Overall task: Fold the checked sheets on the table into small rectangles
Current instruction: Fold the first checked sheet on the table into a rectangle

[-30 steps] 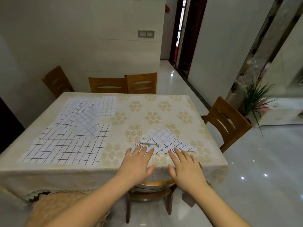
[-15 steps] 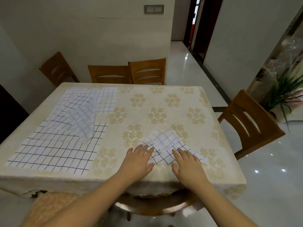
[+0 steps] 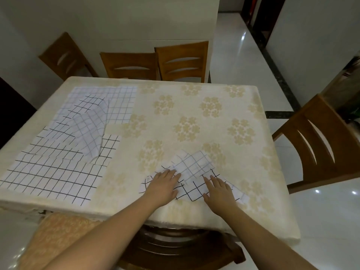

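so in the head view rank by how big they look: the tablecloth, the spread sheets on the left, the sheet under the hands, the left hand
1. tablecloth
2. spread sheets, several overlapping
3. sheet under the hands, crumpled and partly covered
4. left hand, flat on that sheet; being nearer the camera enlarges it, yet it looks smallest.

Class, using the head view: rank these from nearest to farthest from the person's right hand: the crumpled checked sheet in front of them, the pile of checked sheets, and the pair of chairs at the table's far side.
From the right hand:
1. Crumpled checked sheet, directly under its fingers.
2. Pile of checked sheets, across the table to the left.
3. Pair of chairs, beyond the far edge.
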